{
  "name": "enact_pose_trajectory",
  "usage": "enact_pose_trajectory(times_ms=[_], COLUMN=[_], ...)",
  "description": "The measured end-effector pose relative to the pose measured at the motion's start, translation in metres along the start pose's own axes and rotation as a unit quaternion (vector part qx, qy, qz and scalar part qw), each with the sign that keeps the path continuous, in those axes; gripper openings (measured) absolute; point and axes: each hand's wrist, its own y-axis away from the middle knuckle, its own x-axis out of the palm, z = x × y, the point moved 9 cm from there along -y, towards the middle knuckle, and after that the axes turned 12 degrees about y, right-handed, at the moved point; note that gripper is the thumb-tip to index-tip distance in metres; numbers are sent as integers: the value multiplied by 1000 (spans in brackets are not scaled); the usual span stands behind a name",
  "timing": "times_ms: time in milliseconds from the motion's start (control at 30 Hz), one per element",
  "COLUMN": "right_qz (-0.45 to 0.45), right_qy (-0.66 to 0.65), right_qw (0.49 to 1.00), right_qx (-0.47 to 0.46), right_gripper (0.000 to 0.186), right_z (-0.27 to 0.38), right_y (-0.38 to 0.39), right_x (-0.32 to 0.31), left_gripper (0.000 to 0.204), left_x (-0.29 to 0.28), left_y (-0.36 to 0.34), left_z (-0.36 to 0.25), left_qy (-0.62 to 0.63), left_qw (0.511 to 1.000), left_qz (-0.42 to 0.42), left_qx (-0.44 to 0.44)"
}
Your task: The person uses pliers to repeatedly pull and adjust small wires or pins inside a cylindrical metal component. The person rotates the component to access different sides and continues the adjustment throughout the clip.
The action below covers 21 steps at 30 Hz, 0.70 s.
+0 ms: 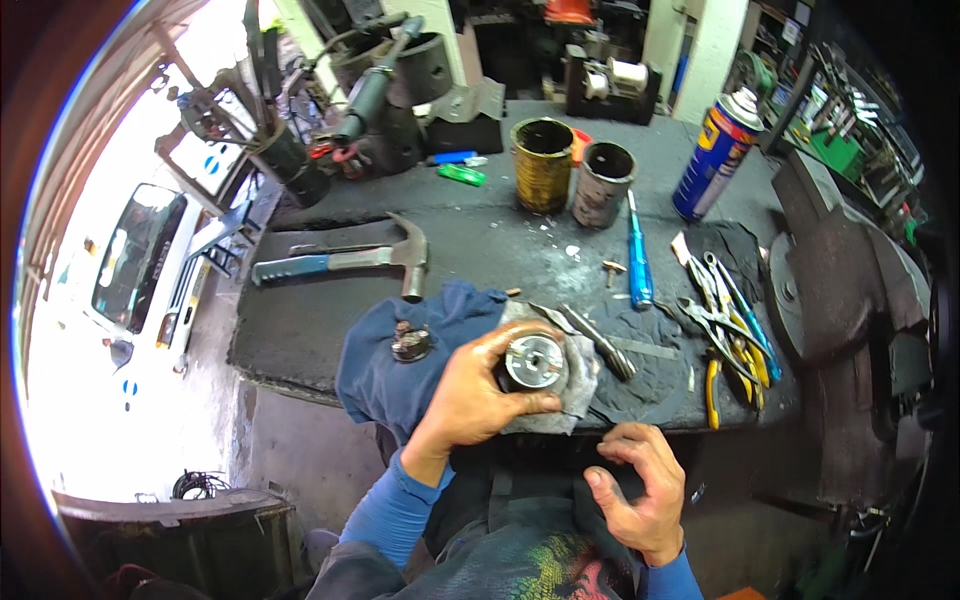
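My left hand (pixel 470 400) is wrapped round a short, round metal part (pixel 535 362) with a shiny silver face and a hole in its middle. It is held at the front edge of the dark workbench (pixel 310 345). Off the bench edge, my right hand (pixel 640 490) is open and holds nothing, fingers bent and thumb apart. A grey rag (pixel 582 390) lies beneath the metal part. Left of it, a blue cloth (pixel 372 365) bears a small, greasy metal piece (pixel 410 343). A ridged metal rod (pixel 605 348) rests just right of the rag.
A claw hammer (pixel 345 260) lies on the left. Behind stand a yellowish can (pixel 543 175), a grey can (pixel 602 190) and a blue spray can (pixel 715 160). A blue screwdriver (pixel 639 265) and several pliers (pixel 725 325) lie right, near a large vise (pixel 860 310).
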Motion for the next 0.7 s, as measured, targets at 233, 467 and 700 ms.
enact_pose_trajectory(times_ms=[233,467,700], right_qz=[30,60,103], right_qy=[4,-32,-70], right_qw=[999,998,991], right_qx=[-31,-1,-45], right_gripper=[27,21,18], right_z=[4,4,32], right_y=[3,19,28], right_x=[3,24,69], left_gripper=[89,71,70], left_x=[-6,-104,-123], left_y=[20,77,59], left_z=[-27,-56,-43], left_qy=[-123,-204,-370], left_qw=[987,926,891], left_qz=[-66,-303,-263], left_qx=[79,95,-21])
